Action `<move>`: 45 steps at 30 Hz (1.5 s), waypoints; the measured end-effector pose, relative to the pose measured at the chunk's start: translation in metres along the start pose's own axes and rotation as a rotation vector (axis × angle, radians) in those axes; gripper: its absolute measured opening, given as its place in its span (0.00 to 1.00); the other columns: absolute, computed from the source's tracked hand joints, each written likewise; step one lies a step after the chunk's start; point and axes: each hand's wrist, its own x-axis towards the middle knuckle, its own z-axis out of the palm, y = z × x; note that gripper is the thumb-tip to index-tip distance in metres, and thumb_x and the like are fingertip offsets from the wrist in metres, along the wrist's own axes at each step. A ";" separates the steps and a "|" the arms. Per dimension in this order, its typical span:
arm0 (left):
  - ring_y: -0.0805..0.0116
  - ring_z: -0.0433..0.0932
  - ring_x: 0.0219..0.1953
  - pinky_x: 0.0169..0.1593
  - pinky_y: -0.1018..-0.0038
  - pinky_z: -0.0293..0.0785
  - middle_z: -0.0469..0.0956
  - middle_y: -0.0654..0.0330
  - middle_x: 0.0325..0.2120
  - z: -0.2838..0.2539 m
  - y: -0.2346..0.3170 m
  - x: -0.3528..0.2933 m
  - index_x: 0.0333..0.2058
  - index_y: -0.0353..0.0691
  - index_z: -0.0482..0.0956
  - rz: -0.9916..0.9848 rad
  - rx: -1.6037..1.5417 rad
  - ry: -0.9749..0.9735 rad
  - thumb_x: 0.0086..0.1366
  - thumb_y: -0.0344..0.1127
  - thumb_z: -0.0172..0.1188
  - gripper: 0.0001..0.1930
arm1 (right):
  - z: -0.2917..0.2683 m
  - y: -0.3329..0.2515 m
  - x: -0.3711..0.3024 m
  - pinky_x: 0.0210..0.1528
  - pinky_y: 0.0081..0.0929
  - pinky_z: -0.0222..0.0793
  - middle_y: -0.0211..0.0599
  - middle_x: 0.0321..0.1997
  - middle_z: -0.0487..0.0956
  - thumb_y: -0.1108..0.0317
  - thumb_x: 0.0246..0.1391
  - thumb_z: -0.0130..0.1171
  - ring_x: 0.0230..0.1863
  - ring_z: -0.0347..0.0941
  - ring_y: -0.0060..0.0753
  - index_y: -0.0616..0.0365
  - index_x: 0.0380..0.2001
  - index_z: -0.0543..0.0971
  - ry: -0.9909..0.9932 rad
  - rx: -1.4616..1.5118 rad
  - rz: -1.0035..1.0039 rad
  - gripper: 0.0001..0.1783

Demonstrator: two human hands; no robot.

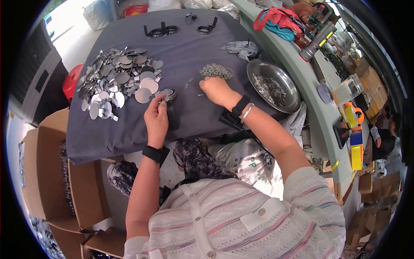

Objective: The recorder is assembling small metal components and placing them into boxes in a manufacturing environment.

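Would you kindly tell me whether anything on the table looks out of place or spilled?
Only slightly: a few small metal pieces lie loose on the dark cloth, apart from the heap of small parts by the right hand. They look stray, though possibly deliberate.

A person's left grip [155,121] pinches at its fingertips [160,97], left forearm [143,190] extended behind it; ahead and to its right, the right grip [218,92] curls downward, right forearm [272,134] slanting back rightward.
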 end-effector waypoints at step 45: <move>0.87 0.55 0.19 0.22 0.85 0.52 0.63 0.75 0.19 -0.005 -0.001 -0.001 0.45 0.36 0.76 0.093 0.103 -0.032 0.68 0.30 0.48 0.11 | -0.051 0.052 0.024 0.41 0.42 0.72 0.50 0.37 0.76 0.60 0.44 0.65 0.41 0.75 0.52 0.57 0.37 0.75 0.133 -0.125 0.297 0.19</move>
